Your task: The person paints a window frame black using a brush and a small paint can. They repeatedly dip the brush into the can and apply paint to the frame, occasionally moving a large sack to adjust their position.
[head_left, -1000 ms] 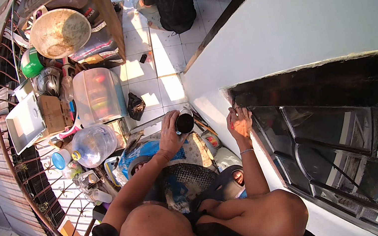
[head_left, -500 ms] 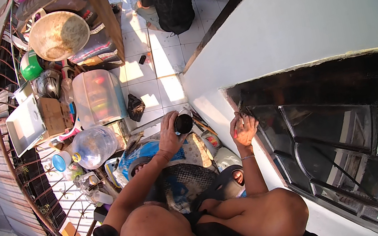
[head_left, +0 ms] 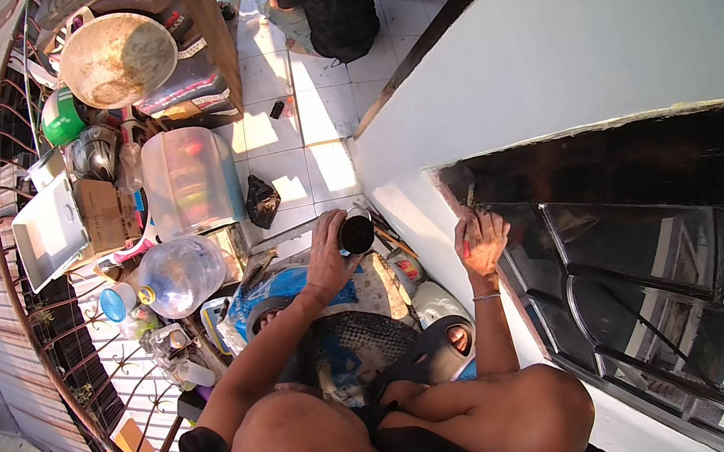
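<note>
My right hand (head_left: pixel 483 241)'s pinching the brush (head_left: pixel 471 195), aimed at 12, frame (head_left: pixel 613 167) at 2 o'clock. Left hand (head_left: pixel 326 256)'s curled round the can (head_left: pixel 356 234).

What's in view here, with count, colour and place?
container: 1, black inside, centre
thin tool: 1, brownish, right of centre
window frame: 1, black, right
wall: 1, white, upper right
floor tiles: many, white, upper centre
co-worker: 1, black shirt, top centre
bag: 1, black, on tiles
tub: 1, clear, left
jug: 1, clear, below tub
basin: 1, beige, upper left
carton: 1, brown, left
tray: 1, white, beside carton
other clutter: uncounted, mixed, left
left hand: 1, bare, around container
right hand: 1, bare, holding thin tool
</note>
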Demonstrator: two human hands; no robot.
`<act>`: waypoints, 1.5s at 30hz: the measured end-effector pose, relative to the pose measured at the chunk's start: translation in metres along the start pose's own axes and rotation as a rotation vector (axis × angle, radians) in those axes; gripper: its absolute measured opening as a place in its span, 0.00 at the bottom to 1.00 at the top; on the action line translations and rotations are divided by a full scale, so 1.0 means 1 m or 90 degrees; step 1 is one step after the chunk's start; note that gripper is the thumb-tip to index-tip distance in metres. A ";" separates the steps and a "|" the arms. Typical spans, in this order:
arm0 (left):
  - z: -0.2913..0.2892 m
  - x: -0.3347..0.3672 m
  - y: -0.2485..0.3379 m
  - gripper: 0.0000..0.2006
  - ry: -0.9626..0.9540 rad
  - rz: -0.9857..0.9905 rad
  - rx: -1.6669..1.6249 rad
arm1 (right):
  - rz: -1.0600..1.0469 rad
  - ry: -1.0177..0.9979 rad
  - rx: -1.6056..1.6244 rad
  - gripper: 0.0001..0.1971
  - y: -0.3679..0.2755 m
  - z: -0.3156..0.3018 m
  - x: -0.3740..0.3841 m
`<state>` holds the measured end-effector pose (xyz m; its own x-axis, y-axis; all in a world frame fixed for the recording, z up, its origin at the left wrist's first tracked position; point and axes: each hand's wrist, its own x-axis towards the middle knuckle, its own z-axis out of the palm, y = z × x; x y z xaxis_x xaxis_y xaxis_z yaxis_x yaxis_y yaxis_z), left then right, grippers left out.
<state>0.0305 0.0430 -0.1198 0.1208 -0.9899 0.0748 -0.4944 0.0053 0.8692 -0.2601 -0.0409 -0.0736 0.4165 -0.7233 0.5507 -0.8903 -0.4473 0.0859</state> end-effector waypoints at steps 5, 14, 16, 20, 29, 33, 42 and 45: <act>0.005 0.003 0.001 0.42 0.002 0.014 0.002 | -0.012 0.047 0.016 0.17 -0.001 -0.011 -0.013; 0.004 0.002 -0.006 0.42 0.011 0.019 -0.015 | 0.111 0.012 0.187 0.13 -0.035 -0.062 0.026; 0.006 0.003 -0.003 0.42 0.017 0.030 -0.023 | 0.176 -0.018 0.461 0.12 -0.054 -0.077 0.037; 0.005 0.004 -0.002 0.41 0.030 0.035 -0.019 | 0.233 -0.154 0.581 0.10 -0.085 -0.099 0.054; 0.001 0.007 0.012 0.42 -0.002 0.066 -0.038 | 0.091 -0.204 0.604 0.08 -0.092 -0.091 0.057; -0.004 0.011 0.018 0.42 -0.031 0.098 -0.002 | 0.037 -0.210 0.595 0.09 -0.089 -0.083 0.066; -0.004 0.018 0.025 0.40 -0.020 0.173 0.006 | 0.192 -0.290 0.610 0.08 -0.103 -0.065 0.077; -0.005 0.018 0.027 0.40 -0.010 0.170 0.008 | 0.200 -0.290 0.605 0.08 -0.107 -0.060 0.074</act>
<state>0.0237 0.0265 -0.0921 -0.0289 -0.9555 0.2936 -0.5170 0.2657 0.8137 -0.1453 -0.0151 0.0075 0.3993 -0.9148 0.0606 -0.5455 -0.2902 -0.7863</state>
